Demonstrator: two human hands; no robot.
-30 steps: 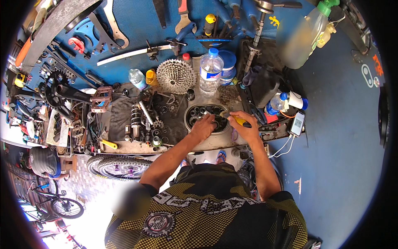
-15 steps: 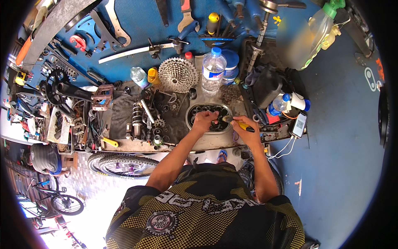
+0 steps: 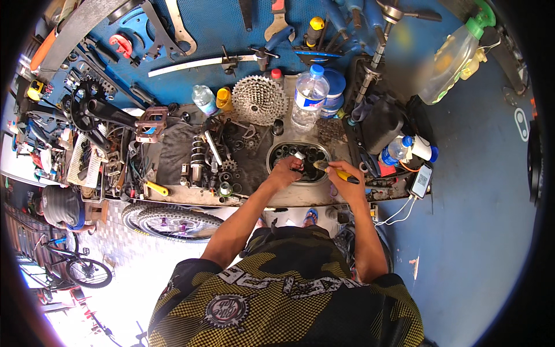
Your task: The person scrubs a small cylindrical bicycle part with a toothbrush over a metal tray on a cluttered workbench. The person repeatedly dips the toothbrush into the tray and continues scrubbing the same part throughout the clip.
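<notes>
An oval metal tray [image 3: 296,143] sits near the bench's front edge, with several dark ring-shaped parts [image 3: 313,154] lying in dark liquid. Over its left side, the fingers of my left hand [image 3: 283,174] are closed on a small silver metal part [image 3: 299,155]; its exact kind does not show. At the tray's right rim, my right hand [image 3: 351,186] grips a brush [image 3: 347,176] with a yellow and black handle. Its bristles point left toward the silver part, a small gap apart from it.
Behind the tray stand a clear water bottle [image 3: 310,101], a large bicycle cassette [image 3: 259,100] and a blue tub [image 3: 333,92]. Left lie a shock absorber [image 3: 198,157] and a pedal [image 3: 151,124]. A phone [image 3: 421,180] with a white cable rests right. Another person [image 3: 60,205] is far left.
The view has shifted, so the bench appears slightly right. My left hand has turned, bringing the silver part into sight at its fingertips. The brush stays in my right hand.
</notes>
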